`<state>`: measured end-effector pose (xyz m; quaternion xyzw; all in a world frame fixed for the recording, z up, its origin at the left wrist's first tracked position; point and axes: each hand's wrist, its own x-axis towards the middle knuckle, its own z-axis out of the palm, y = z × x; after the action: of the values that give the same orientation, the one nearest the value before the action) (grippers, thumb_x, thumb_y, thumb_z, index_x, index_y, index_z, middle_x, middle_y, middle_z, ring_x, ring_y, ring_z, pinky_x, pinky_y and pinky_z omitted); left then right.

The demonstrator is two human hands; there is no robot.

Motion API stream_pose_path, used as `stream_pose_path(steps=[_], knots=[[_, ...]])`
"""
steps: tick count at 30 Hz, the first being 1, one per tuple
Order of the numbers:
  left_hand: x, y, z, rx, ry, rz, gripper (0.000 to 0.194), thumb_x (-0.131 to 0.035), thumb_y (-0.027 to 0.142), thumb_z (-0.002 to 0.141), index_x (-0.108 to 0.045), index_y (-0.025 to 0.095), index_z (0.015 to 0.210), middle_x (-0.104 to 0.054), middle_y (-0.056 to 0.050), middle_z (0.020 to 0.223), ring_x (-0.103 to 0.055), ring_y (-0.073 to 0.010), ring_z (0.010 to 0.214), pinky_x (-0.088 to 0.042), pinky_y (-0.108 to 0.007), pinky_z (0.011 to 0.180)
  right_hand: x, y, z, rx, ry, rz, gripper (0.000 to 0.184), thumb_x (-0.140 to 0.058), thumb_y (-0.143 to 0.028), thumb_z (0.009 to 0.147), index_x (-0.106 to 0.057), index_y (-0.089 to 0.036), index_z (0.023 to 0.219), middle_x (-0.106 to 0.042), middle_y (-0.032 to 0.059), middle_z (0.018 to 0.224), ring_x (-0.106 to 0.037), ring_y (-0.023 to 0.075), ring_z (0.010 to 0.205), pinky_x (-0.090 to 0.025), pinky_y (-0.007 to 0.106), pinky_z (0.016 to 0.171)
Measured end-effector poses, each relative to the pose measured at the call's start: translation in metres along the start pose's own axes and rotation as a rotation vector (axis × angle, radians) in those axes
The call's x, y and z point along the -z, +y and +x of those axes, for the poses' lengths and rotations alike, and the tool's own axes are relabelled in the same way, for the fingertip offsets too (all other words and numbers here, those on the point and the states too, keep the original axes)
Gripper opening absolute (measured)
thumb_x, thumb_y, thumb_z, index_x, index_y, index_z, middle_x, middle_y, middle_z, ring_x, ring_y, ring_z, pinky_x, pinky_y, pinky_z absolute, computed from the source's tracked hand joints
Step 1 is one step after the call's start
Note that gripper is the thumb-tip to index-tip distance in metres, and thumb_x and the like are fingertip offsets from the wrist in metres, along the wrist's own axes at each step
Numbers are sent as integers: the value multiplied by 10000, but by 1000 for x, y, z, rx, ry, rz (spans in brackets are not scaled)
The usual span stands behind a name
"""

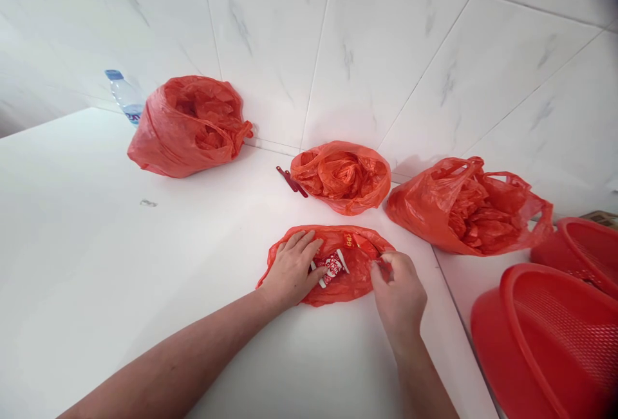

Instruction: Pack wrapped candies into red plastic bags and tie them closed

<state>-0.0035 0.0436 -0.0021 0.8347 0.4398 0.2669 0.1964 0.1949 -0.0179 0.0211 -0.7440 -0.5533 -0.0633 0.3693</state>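
A red plastic bag (357, 284) lies spread on the white tabletop in front of me. On it is a small red-and-white printed packet (334, 266), and a red wrapper (360, 242) with yellow lettering shows near its far edge. My left hand (293, 268) rests on the bag's left part with fingers stretched out, the thumb touching the packet. At the bag's right edge, my right hand (400, 287) has its fingers pinched together on the red plastic. Whether anything else is inside that pinch is hidden.
Behind stand three more red plastic bags, one at left (178, 142), one in the middle (340, 177), one at right (463, 206). Dark red knives (291, 181) lie by the middle bag. A water bottle (124, 96) is far left; red baskets (512, 335) crowd the right.
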Motion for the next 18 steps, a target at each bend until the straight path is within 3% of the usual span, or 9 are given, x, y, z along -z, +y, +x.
stream_pose_path(steps=[7, 13, 18], knots=[[-3, -4, 0, 22, -13, -39, 594, -632, 338, 786, -423, 225, 1330, -536, -100, 1325, -390, -305, 1280, -334, -491, 1032, -9, 2, -4, 40, -94, -125, 92, -506, -209, 789, -586, -228, 830, -612, 15, 924, -552, 134, 680, -341, 249, 541], [-4, -4, -1, 40, -14, -37, 647, -642, 368, 771, -387, 232, 1351, -540, -109, 1308, -386, -309, 1284, -333, -486, 1021, -19, 1, -11, 130, -219, -128, 135, -532, -334, 823, -594, -228, 767, -589, -1, 820, -540, 127, 649, -330, 245, 520], [-5, -4, -1, 52, -5, -71, 671, -675, 350, 743, -399, 234, 1344, -547, -125, 1284, -423, -316, 1253, -345, -495, 1006, -20, -1, -11, 103, -214, -115, 195, -509, -387, 860, -615, -227, 826, -625, 7, 832, -562, 140, 656, -373, 264, 553]])
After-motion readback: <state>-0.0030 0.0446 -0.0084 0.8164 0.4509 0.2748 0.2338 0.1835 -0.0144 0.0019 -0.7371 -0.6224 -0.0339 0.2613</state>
